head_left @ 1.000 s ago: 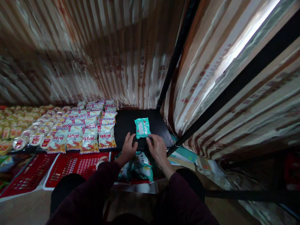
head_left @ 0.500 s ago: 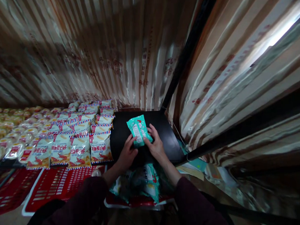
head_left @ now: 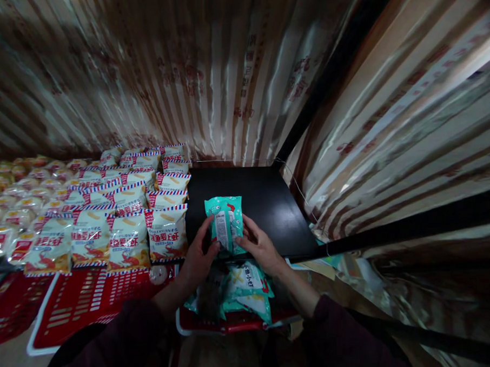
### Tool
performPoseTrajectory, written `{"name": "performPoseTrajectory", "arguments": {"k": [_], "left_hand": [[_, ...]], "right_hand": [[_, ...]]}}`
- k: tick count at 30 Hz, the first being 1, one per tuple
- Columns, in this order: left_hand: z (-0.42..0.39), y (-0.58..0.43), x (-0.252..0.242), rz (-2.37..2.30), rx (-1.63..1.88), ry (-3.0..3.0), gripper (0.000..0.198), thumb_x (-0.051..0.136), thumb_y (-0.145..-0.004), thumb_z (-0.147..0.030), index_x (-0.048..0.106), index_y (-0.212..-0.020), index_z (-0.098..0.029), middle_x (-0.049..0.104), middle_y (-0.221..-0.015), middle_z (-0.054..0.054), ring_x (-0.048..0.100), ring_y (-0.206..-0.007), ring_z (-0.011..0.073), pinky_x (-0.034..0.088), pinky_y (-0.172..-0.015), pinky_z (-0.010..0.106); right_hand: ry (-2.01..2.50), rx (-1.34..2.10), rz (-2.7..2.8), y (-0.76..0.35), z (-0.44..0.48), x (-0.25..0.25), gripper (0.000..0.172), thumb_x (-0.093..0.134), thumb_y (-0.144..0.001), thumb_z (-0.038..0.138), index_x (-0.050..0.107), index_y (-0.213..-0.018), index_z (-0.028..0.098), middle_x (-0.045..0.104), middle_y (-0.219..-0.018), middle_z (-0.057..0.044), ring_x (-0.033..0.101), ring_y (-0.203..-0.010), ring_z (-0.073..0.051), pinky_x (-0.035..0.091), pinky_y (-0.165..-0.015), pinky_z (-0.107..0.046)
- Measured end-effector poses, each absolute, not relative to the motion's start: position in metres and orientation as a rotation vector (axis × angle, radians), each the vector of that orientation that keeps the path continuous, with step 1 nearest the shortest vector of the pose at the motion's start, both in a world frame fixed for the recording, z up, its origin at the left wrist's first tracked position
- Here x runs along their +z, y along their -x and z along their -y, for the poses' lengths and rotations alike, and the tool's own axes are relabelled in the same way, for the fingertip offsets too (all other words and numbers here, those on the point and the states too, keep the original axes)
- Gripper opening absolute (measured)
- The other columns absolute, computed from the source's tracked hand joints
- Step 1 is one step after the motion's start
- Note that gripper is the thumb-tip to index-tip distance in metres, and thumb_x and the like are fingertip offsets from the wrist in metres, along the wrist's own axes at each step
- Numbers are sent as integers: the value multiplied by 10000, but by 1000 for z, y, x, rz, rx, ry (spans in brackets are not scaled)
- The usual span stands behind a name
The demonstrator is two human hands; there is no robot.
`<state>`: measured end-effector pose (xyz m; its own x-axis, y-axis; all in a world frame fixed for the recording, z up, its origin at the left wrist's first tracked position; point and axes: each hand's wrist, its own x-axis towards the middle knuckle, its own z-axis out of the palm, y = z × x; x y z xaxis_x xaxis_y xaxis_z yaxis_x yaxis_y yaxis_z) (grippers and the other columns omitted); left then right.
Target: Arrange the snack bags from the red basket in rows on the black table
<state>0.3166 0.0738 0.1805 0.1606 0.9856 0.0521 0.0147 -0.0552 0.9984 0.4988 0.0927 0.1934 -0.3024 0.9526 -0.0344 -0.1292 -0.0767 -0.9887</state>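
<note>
A teal snack bag is held upright between both hands, its printed back panel facing me. My left hand grips its lower left side, thumb on the front. My right hand closes on the lower right side in the same way. The bag is over the front part of a black shelf; whether its bottom edge touches the shelf I cannot tell. Below my hands, more teal snack bags lie in a red basket.
Rows of white and blue snack bags stand on the shelf's left side, with round packaged items farther left. Another red basket sits below them. Dark frame bars and striped sheeting enclose the back and right.
Both hands have drawn the teal bag nearer to me and turned it from tilted to nearly straight. My view has shifted slightly, showing more of the basket below.
</note>
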Motion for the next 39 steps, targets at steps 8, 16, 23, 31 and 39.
{"name": "performPoseTrajectory", "arguments": {"k": [8,16,23,31,39], "left_hand": [[-71,-323,183,-1080,1121,-1338,684,556,-845,-315,245,-1451,-246,354,-1492,85,354,-1359,246,271,-1137,422],[-83,-336,197,-1171,1110,-1091,548,591,-810,-460,492,-1280,-198,606,-1246,89,561,-1144,248,433,-979,372],[-84,-342,202,-1168,1165,-847,467,611,-771,-500,594,-1105,-175,674,-1082,76,612,-997,227,478,-878,337],[-82,-345,212,-1206,1176,-756,496,624,-700,-570,653,-971,-156,699,-960,62,629,-871,200,499,-780,300],[-83,-335,228,-1413,1175,-955,396,469,-840,-404,636,-1100,-157,643,-1193,109,555,-1161,262,424,-1005,367]], "right_hand": [[1162,1412,1306,-493,-98,198,415,637,-796,458,583,-1135,224,681,-963,-14,628,-865,-184,516,-777,-297],[1154,1330,1288,-491,-103,191,393,668,-777,433,600,-1105,226,666,-878,15,599,-771,-156,495,-717,-265],[1152,1359,1384,-493,-99,197,362,604,-806,493,617,-1024,204,652,-871,8,586,-768,-153,487,-712,-263],[1246,1154,1426,-493,-97,192,374,523,-852,508,606,-1044,198,644,-803,4,585,-713,-148,498,-649,-259],[1208,244,1868,-495,-89,194,446,567,-855,391,514,-1264,223,571,-1217,-127,529,-1142,-260,462,-954,-452]]}}
